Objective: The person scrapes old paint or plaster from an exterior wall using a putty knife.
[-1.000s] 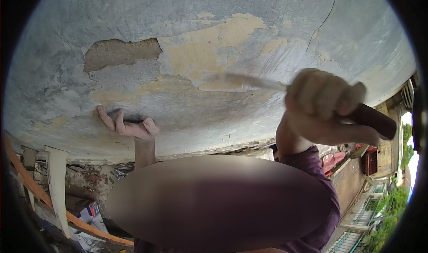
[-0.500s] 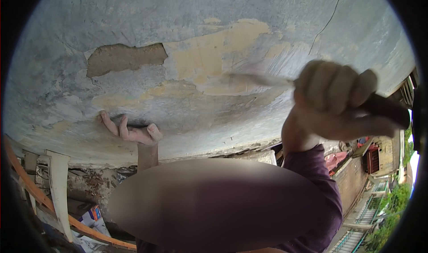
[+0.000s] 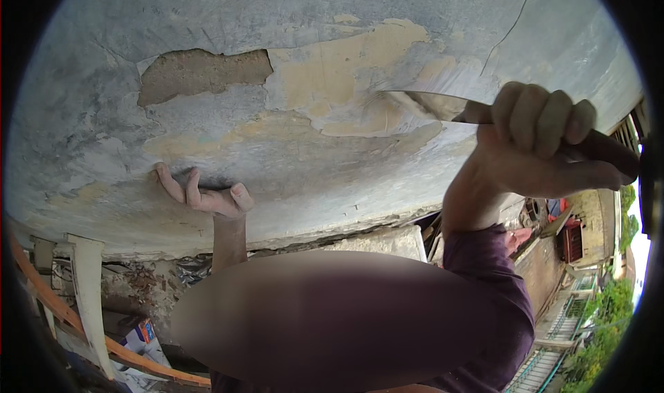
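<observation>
Wall: a grey, scuffed plaster surface point(image 3: 325, 192) fills the upper view, with a bare brown patch point(image 3: 204, 75), a yellowish patch point(image 3: 339, 68) beside it and a thin crack point(image 3: 513, 26) at upper right.
Right hand: the fist point(image 3: 543, 133) is raised in front of the wall, fingers wrapped firmly over the dark handle point(image 3: 609, 151), thumb stretched along it toward the outer end.
Right arm: the forearm point(image 3: 470, 196) rises steeply from a purple sleeve point(image 3: 484, 261).
Blade: the broad-bladed tool point(image 3: 443, 106) points left out of the fist, nearly level, its tip over the right side of the yellowish patch; whether its edge touches there is hard to tell.
Left hand: the hand point(image 3: 211, 199) is at the wall below the brown patch, unclenched, fingers spread and half bent toward the upper left, thumb up at the right.
Left arm: the forearm point(image 3: 229, 241) stands almost upright beneath it.
Lower left: a pale post point(image 3: 88, 289) and an orange strip point(image 3: 52, 302).
Lower right: a red crate point(image 3: 572, 242) and greenery point(image 3: 612, 317).
</observation>
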Demonstrator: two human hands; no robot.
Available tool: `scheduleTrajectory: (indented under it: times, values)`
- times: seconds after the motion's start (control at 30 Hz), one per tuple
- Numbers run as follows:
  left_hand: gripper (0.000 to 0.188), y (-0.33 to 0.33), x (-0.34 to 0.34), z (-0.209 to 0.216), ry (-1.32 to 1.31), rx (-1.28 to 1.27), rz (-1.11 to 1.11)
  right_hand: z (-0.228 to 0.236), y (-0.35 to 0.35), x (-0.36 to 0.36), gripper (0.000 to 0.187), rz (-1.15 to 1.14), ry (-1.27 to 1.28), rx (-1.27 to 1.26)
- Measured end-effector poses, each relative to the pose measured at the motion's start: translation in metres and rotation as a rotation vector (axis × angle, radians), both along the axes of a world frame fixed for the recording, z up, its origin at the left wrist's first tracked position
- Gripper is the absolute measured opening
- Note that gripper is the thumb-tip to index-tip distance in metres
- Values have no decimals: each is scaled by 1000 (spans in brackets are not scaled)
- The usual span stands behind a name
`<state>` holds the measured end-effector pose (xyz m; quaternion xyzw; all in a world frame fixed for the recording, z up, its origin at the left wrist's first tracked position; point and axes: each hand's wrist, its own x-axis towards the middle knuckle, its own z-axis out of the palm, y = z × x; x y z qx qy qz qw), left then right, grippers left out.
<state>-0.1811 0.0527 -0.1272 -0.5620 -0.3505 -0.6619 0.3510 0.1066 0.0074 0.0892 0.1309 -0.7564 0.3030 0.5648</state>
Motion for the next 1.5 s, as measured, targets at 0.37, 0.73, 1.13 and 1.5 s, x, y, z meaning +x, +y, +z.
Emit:
scheduleTrajectory:
  times: [0.37,0.73,1.13,1.5]
  values:
    - [47,-10,-8,-3,64,-53,51,-32,17,-27,63,-48,20,33]
    - [47,-11,2,1,20,-65,32,-15,5,11,66,-31,119,73]
    - [43,-10,15,8,-38,-51,26,6,19,58,64,96,244,83]
    - [48,-6,11,5,0,-34,71,26,24,68,64,131,176,68]
